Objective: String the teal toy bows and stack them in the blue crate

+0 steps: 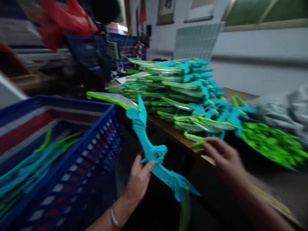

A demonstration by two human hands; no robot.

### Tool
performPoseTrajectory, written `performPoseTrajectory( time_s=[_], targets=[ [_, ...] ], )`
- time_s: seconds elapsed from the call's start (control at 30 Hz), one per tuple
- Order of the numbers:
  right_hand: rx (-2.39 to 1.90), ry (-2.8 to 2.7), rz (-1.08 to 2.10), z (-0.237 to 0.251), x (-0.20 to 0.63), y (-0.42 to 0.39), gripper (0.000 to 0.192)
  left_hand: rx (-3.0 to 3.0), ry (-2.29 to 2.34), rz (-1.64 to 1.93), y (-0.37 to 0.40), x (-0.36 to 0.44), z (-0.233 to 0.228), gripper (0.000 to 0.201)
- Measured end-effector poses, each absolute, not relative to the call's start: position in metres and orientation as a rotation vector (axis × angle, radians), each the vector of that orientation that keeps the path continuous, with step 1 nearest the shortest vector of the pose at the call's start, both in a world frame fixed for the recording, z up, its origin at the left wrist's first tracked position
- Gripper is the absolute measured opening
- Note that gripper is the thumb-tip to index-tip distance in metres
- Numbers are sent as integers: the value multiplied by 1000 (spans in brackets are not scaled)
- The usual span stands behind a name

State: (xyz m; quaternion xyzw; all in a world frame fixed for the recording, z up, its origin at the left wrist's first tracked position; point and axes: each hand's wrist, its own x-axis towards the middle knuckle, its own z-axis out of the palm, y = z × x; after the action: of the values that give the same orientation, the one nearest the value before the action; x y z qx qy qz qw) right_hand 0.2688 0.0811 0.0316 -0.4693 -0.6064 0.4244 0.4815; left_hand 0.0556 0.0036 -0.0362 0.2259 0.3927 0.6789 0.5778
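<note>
My left hand [141,178] is closed around the middle grip of a turquoise plastic toy bow [146,141] with lime-green limb ends. The bow slants from upper left to lower right, above the dark gap between crate and table. My right hand [222,155], somewhat blurred, is at the table's front edge with its fingertips pinched on a small lime-green plastic piece [199,145]. Just beyond that hand rises a stack of similar turquoise and green bows [178,93]. To its right is a dark container of small green plastic parts [274,144].
On the left stands a blue plastic crate [96,154] with a striped lining and several turquoise and green bows inside. The wooden table edge [168,130] runs diagonally in front of me. Grey plastic bags [284,109] lie at the right, and a red bag [64,22] hangs at back left.
</note>
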Motion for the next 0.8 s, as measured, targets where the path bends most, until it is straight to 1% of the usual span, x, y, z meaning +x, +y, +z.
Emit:
performPoseTrajectory(
  time_s=[0.1, 0.13, 0.2, 0.27, 0.3, 0.4, 0.47, 0.6, 0.7, 0.73, 0.8],
  targets=[
    [-943, -1472, 1430, 17, 256, 43, 31, 618, 943, 1555, 3, 57, -35, 62],
    [-876, -1492, 1482, 13, 246, 39, 27, 648, 952, 1549, 2, 57, -34, 61],
    [-819, -1613, 1395, 7, 229, 40, 18, 695, 969, 1547, 0, 58, -33, 58],
    [-793, -1787, 1199, 7, 223, 44, 9, 742, 977, 1552, -2, 59, -32, 54],
    [-777, -1866, 1105, 8, 224, 47, 8, 765, 984, 1553, -3, 60, -32, 52],
    [-768, -1999, 951, 13, 233, 50, 18, 808, 1022, 1543, -4, 63, -32, 51],
    [-820, -2000, 950, 15, 237, 50, 26, 813, 1040, 1529, -4, 65, -32, 51],
    [-873, -1978, 940, 17, 236, 47, 17, 826, 1023, 1515, -4, 66, -33, 49],
    [-822, -1980, 883, 20, 233, 44, 32, 848, 1035, 1520, -4, 65, -34, 48],
    [-810, -1966, 893, 21, 232, 43, 34, 858, 1028, 1519, -5, 65, -34, 47],
    [-822, -1878, 946, 22, 230, 40, 27, 871, 1004, 1510, -5, 65, -33, 46]
  ],
)
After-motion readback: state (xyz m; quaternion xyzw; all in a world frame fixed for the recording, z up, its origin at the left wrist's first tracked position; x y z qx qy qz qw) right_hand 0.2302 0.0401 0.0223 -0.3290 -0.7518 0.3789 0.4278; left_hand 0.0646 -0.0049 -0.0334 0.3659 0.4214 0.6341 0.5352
